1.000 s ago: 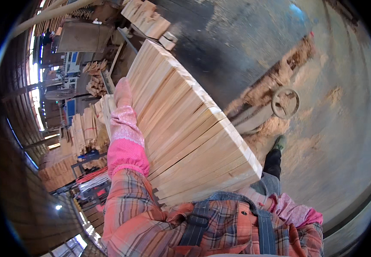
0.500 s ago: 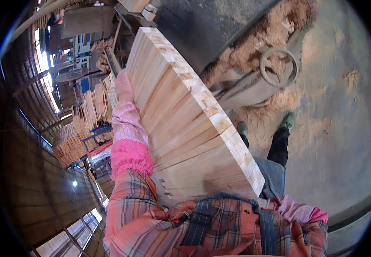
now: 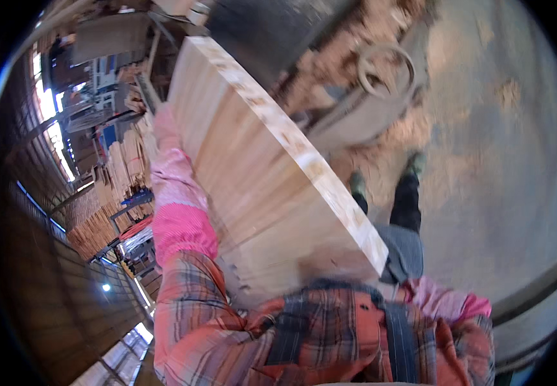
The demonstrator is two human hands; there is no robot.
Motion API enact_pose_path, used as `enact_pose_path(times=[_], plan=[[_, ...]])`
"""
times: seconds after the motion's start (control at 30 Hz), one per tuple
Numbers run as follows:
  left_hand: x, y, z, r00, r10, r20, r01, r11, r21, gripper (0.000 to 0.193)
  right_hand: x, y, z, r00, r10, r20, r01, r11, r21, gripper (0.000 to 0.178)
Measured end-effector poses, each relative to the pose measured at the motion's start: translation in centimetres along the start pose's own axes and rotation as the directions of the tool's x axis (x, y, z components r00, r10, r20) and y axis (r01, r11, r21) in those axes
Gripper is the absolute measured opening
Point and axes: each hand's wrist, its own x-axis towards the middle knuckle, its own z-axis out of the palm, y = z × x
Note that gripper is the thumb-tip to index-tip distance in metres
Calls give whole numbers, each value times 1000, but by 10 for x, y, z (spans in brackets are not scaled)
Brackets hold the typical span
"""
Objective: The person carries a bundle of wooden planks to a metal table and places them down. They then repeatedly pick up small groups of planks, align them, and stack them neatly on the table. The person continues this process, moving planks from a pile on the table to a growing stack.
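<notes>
A thick panel of glued wooden strips (image 3: 252,174) is held up in front of my body, tilted, its pale end-grain edge turned to the right. My left arm, in a pink patterned sleeve cover, reaches along the panel's left side. At the far end of that side my left hand (image 3: 165,123) is closed on the panel's edge, fingertips hidden. Low on the right, by the panel's near corner, my right hand (image 3: 392,293) shows only in small part below its pink cuff. Its fingers are out of sight behind the panel and my clothing.
Beyond the panel stands a dark machine table (image 3: 259,32) with wood shavings heaped along it and a handwheel (image 3: 386,69). Shavings lie on the concrete floor (image 3: 477,206) around my feet. Stacked wooden strips (image 3: 124,161) and a rack are at the left.
The panel, my left arm and the machine with its handwheel all sit further left in the picture. My left hand keeps its hold on the panel. The picture is more blurred now.
</notes>
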Motion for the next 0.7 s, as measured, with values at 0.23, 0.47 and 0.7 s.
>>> enact_pose_path(times=[0.23,0.47,0.7], plan=[[15,-9,11,991,0,-132,-25,982,-186,50,9,-17,-7,996,82,-21,-81,996,22,41],[29,-22,16,993,-110,-31,103,979,-175,57,8,-33,2,985,138,-106,-134,990,38,41],[23,46,-26,991,-129,28,132,971,-200,60,15,-36,24,953,174,-247,-155,983,94,41]])
